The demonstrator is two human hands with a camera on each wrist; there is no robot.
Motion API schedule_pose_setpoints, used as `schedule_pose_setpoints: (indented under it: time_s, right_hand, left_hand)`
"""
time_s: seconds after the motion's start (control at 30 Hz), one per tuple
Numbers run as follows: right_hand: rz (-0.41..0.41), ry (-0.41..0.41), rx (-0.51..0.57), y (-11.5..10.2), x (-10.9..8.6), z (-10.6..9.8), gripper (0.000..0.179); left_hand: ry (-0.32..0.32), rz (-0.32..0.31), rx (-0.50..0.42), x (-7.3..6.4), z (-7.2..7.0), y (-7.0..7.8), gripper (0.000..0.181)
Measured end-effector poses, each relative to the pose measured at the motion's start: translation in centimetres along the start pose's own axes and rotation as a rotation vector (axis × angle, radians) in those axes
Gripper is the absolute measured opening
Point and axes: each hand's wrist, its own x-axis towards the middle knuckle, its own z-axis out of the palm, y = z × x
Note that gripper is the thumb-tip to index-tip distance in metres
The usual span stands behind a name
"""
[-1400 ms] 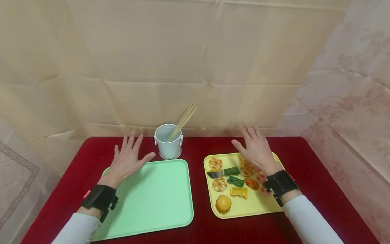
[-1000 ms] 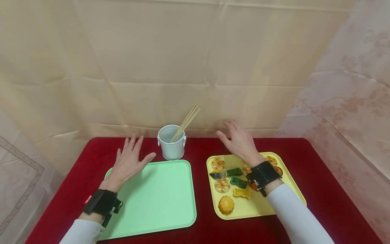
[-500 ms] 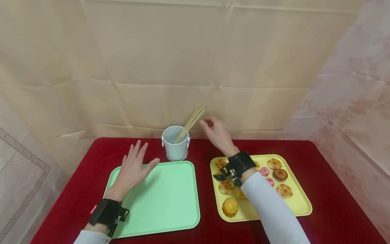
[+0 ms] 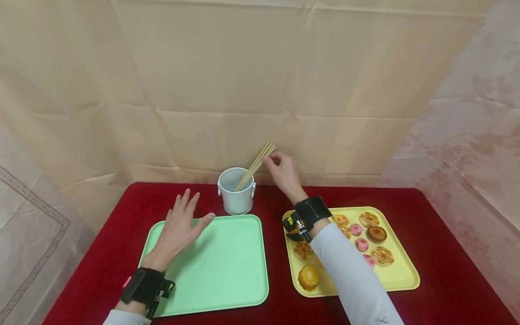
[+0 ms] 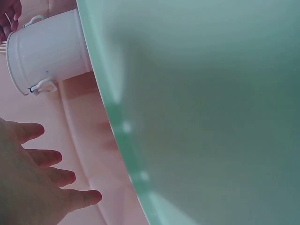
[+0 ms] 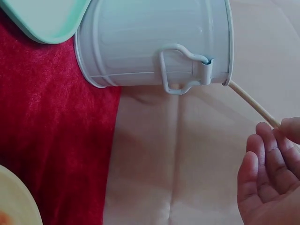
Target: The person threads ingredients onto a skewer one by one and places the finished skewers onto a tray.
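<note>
A white metal bucket (image 4: 238, 198) with side handles stands at the back of the red-covered table, and several thin wooden skewers (image 4: 257, 163) lean out of it to the right. My right hand (image 4: 285, 175) is at their upper ends. In the right wrist view, its thumb and fingertips pinch one wooden skewer (image 6: 255, 105) above the rim, the other fingers curled loosely. My left hand (image 4: 177, 232) hovers over the left part of the green tray (image 4: 227, 266), fingers spread and holding nothing.
On the right, a yellow tray (image 4: 400, 280) carries toy food: lotus root slices (image 4: 382, 256), pink rounds (image 4: 361, 244), a brown mushroom-like cap (image 4: 376, 234) and a yellow corn piece (image 4: 308, 277). My right forearm covers part of it. A beige cloth (image 4: 195, 90) hangs behind the table.
My right hand has moved left from above the yellow tray to the skewers, and its fingers have closed on one. My left hand has stayed over the green tray.
</note>
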Motion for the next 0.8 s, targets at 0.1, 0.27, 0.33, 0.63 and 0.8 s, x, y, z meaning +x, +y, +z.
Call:
schedule_pose_setpoints:
  time_s: [0.1,0.27,0.33,0.63,0.8]
  right_hand:
    - [-0.002,0.011,0.013,-0.1,0.0,-0.1,0.024]
    - [-0.025,0.045,0.032,-0.4,-0.2,-0.5,0.023]
    - [-0.03,0.054,0.054,-0.7,-0.5,-1.0,0.024]
    - [-0.116,0.161,0.083,-2.5,-1.8,-4.6,0.022]
    - [-0.178,0.237,0.068,-3.4,-2.7,-6.7,0.022]
  left_hand:
    - [-0.002,0.0,0.0,0.0,0.0,0.1,0.091]
    - [0.0,0.012,-0.006,0.2,0.1,0.2,0.09]
    - [0.0,0.021,-0.009,0.3,0.2,0.3,0.09]
    - [0.001,0.054,-0.024,1.0,0.3,0.8,0.089]
    - [0.011,0.069,-0.04,1.5,0.4,1.4,0.088]
